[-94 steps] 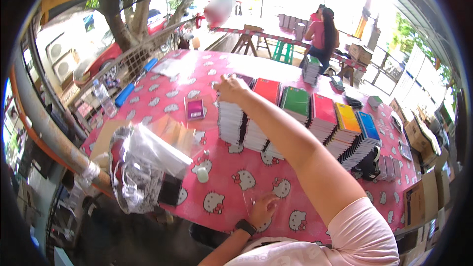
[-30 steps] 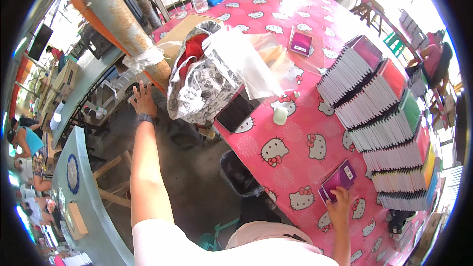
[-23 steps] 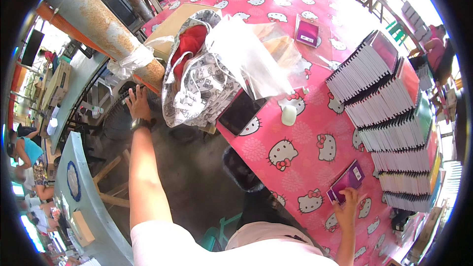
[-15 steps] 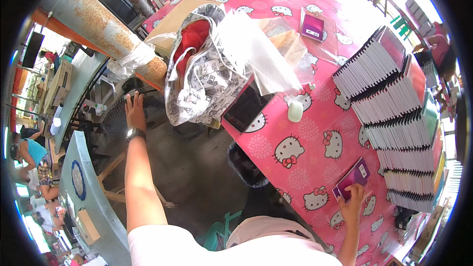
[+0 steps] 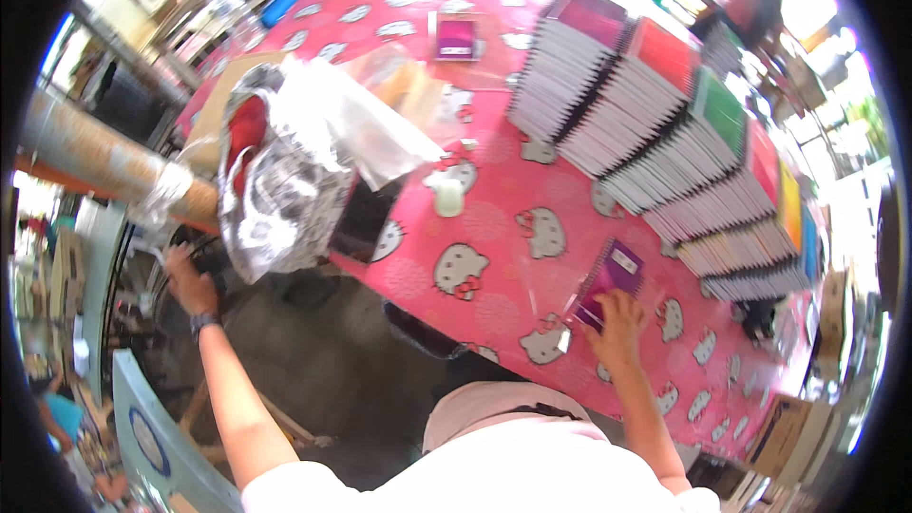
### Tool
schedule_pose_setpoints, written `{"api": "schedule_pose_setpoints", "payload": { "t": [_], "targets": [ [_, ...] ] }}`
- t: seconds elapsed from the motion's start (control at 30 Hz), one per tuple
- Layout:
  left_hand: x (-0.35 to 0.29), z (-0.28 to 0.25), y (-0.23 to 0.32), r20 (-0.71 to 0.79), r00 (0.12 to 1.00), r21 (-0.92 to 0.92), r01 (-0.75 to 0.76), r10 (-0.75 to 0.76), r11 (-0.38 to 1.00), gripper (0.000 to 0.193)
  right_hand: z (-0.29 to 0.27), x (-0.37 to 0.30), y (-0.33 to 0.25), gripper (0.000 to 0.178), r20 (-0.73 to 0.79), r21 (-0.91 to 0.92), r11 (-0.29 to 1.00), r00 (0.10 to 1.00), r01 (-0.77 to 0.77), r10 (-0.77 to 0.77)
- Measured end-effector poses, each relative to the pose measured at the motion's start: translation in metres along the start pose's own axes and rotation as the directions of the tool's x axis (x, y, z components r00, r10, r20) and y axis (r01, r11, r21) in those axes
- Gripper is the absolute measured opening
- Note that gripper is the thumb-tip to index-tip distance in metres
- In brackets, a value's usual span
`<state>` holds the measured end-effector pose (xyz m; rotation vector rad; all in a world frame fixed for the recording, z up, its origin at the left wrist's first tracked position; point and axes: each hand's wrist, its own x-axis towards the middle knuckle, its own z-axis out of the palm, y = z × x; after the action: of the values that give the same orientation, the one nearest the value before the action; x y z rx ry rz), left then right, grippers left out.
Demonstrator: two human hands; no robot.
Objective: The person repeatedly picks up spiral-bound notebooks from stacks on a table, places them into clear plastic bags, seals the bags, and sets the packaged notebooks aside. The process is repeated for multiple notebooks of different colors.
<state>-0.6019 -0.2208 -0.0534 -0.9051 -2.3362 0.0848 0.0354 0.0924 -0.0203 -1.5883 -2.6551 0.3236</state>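
My right hand (image 5: 619,328) grips the near end of a purple spiral-bound notebook (image 5: 614,272) lying on the pink table, its fingers bent over the cover. My left arm reaches out past the table's left side. At its end my left hand (image 5: 193,287), blurred, has its fingers stretched toward a dark round fan-like guard (image 5: 211,252) beside the rusty pole; whether it touches cannot be made out. Right of the notebook stand stacked rows of spiral-bound notebooks (image 5: 655,147) with coloured covers. Another purple notebook (image 5: 456,40) lies in clear plastic at the far side.
A patterned cloth bag (image 5: 290,195) with red cloth inside sits at the table's left edge, near a dark phone-like slab (image 5: 369,218). A pale green mouse-like object (image 5: 448,198) lies on the pink tablecloth (image 5: 484,256). The rusty pole (image 5: 95,147) stands left; a stool (image 5: 408,331) is below.
The view has swung to the right, so the table and stacks appear further left. The left arm still reaches out left. My right hand stays on the purple notebook, which appears turned more upright.
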Motion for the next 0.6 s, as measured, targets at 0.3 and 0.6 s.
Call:
{"api": "schedule_pose_setpoints", "payload": {
  "t": [0.3, 0.6],
  "targets": [
    [0.005, -0.258, 0.352, 0.085, 0.995, -0.992, 0.08, -0.051, -0.098, 0.019, 0.017, -0.013, 0.008, 0.049, -0.142, 0.152, 0.973, 0.978, 0.173, -0.152],
    [-0.058, -0.316, 0.539, -0.198, 0.149, -0.855, -0.51, 0.969, -0.096, 0.029, 0.035, -0.018, 0.016, 0.055, -0.191, 0.145, 0.978, 0.974, 0.15, -0.122]
  ]
}}
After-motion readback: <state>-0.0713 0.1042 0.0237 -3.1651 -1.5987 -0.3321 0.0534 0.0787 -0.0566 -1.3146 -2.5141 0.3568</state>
